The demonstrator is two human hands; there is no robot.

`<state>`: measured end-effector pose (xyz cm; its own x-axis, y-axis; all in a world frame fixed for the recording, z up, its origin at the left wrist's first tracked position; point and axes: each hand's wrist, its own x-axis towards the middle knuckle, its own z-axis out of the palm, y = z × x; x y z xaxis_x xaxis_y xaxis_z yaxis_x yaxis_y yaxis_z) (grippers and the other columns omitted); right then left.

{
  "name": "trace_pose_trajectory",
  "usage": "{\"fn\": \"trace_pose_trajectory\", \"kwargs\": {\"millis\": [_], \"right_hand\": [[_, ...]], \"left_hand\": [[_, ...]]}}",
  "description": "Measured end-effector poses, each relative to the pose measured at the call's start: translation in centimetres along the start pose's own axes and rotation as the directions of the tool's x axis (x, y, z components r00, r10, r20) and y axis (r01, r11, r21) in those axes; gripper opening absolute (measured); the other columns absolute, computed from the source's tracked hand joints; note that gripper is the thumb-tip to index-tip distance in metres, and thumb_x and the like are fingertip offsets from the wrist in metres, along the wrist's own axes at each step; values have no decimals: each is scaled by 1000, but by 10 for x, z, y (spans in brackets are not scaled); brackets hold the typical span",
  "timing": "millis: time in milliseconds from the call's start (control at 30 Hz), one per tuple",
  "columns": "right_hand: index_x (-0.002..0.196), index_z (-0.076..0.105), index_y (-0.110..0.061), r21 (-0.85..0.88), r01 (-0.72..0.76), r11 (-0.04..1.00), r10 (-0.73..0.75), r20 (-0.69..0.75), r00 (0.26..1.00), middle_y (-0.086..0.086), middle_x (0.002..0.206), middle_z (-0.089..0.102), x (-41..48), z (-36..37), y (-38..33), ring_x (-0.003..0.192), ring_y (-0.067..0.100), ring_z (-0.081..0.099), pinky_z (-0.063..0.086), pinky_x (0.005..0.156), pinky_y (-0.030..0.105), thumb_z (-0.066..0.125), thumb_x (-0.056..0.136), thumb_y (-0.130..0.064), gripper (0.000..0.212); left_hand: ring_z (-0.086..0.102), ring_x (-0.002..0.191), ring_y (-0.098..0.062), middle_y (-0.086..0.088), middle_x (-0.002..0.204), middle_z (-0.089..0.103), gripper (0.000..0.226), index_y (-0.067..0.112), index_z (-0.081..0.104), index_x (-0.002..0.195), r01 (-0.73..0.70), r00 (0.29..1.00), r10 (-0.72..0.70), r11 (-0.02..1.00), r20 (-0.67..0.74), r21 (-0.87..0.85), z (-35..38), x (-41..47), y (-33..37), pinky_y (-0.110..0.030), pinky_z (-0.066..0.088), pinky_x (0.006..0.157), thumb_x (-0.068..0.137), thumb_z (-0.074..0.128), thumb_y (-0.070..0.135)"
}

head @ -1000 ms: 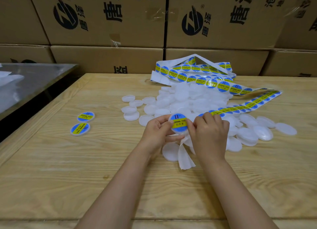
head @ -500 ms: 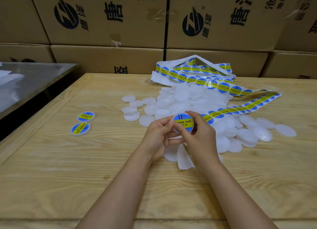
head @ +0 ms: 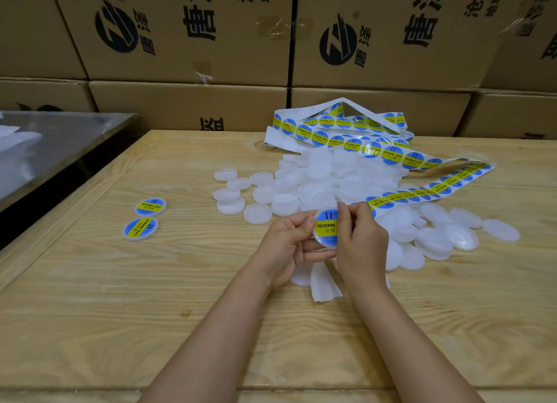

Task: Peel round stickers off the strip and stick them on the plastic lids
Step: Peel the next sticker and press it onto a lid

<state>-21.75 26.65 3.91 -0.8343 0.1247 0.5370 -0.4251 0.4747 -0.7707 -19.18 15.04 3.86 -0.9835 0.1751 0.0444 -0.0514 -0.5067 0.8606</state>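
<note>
I find the lid (head: 323,242), sticker (head: 325,225) uppermost, gripped at its 9 o'clock edge by the left hand (head: 286,242). The right hand (head: 363,239) pinches the 3 o'clock edge. The done lids (head: 140,228) lie towards 9 o'clock, so the left hand is nearer.

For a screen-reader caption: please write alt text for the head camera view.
The left hand and right hand hold a plastic lid bearing a blue-and-yellow round sticker above a wooden table. Behind lie a pile of white lids and a sticker strip; two labelled lids sit at the left.
</note>
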Motion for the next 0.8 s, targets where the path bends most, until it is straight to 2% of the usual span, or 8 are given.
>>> {"fn": "trace_pose_trajectory", "kwargs": {"millis": [100, 233, 300, 367, 433, 500, 633, 800], "right_hand": [[84, 48, -11, -2, -51, 999, 51, 43, 998, 5, 74, 62, -1, 1, 1, 74, 30, 58, 45, 66, 43, 50, 94, -35, 26], [84, 41, -21, -17, -34, 999, 36, 88, 995, -2, 77, 58, -4, 3, 3, 75, 23, 54, 35, 63, 33, 55, 88, -43, 26], [87, 41, -20, -7, -16, 1000, 16, 122, 992, -5, 81, 55, -5, 4, 3, 78, 19, 53, 32, 62, 26, 61, 85, -43, 30], [91, 42, -19, 24, 5, 1000, -9, 161, 987, -8, 84, 53, -6, 5, 2, 80, 16, 53, 34, 63, 20, 67, 82, -40, 33], [97, 42, -20, 73, -2, 997, -15, 231, 973, -5, 93, 57, -7, 5, 0, 87, 16, 56, 41, 71, 22, 68, 81, -37, 35], [105, 41, -21, 115, -23, 993, -13, 306, 952, -2, 100, 59, -9, 4, -3, 93, 17, 59, 47, 77, 29, 66, 84, -34, 35], [118, 44, -17, 148, 2, 989, -53, 346, 937, -14, 95, 56, -10, 2, -7, 90, 11, 59, 45, 75, 22, 57, 92, -27, 30], [117, 47, -11, 136, 26, 990, -74, 359, 931, -3, 96, 62, -10, -1, -7, 88, 17, 60, 46, 76, 31, 43, 98, -22, 22]], "left_hand": [[71, 83, -24, -10, 93, 73, 28, 6, 62, 111, -2, 1000, 3, 999, -18, 49, 0, 1, 0, -33, 59, 69, 97, 41, 17], [71, 78, -24, -11, 91, 73, 28, 5, 63, 109, -9, 998, 13, 997, -55, 76, -1, 1, 1, -34, 59, 69, 98, 40, 16], [71, 80, -25, -13, 92, 72, 29, 2, 63, 110, -15, 998, 19, 998, -66, 66, -1, 1, 1, -34, 59, 69, 98, 39, 15], [71, 81, -26, -15, 93, 72, 30, 0, 62, 110, -22, 997, 24, 999, -74, 38, -3, 0, 3, -34, 58, 68, 98, 38, 14], [71, 80, -28, -16, 93, 72, 30, -1, 62, 109, -33, 996, 34, 999, -83, 3, -5, -1, 5, -35, 58, 67, 97, 38, 13], [71, 79, -29, -18, 93, 71, 29, -2, 63, 107, -48, 994, 46, 999, -100, -16, -6, -2, 6, -35, 58, 65, 97, 39, 12], [72, 76, -28, -17, 89, 72, 28, 0, 64, 102, -70, 987, 67, 997, -144, -14, -9, 0, 6, -33, 58, 61, 97, 38, 9], [71, 78, -29, -18, 90, 72, 28, -1, 64, 103, -71, 986, 71, 997, -149, 5, -12, 0, 6, -35, 58, 61, 98, 37, 7]]}}
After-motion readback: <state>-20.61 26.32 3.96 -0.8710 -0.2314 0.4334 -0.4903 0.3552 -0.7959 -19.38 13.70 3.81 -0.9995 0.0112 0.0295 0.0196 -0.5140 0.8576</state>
